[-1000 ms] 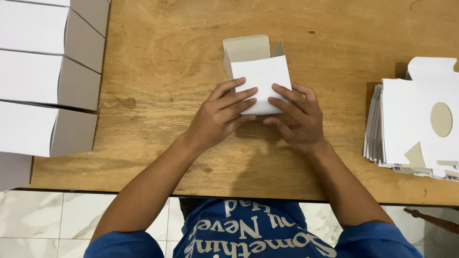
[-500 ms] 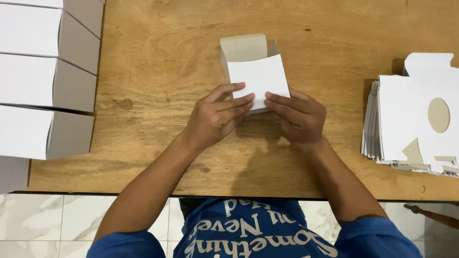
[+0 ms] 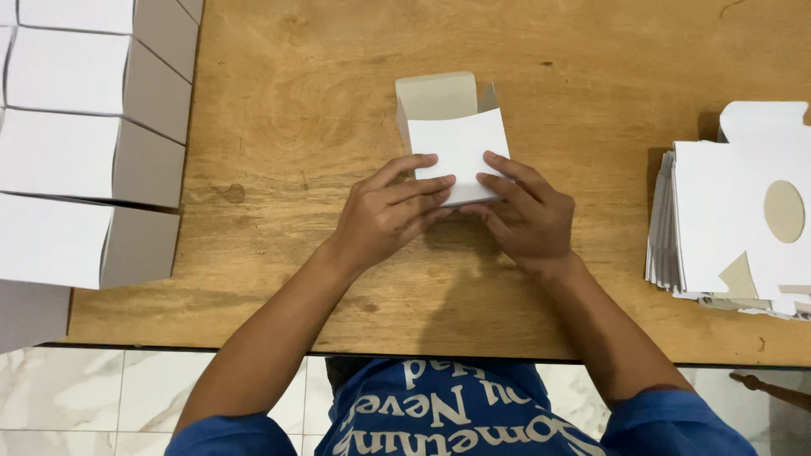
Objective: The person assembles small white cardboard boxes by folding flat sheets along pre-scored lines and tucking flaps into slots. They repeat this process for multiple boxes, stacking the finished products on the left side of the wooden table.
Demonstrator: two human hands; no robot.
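A small white cardboard box stands on the wooden table in the middle of the head view, its far flap open and showing a grey-brown inside. My left hand grips the box's near left side, fingers laid across its white top face. My right hand holds the near right side, fingertips meeting the left hand's on the same face. The box's near end is hidden under both hands.
Several assembled white boxes are stacked along the table's left edge. A pile of flat white box blanks with an oval cut-out lies at the right. A pale tiled floor shows below the table's near edge.
The box has shifted slightly toward me and my fingers have slid closer together across its top face. The open far flap stays up.
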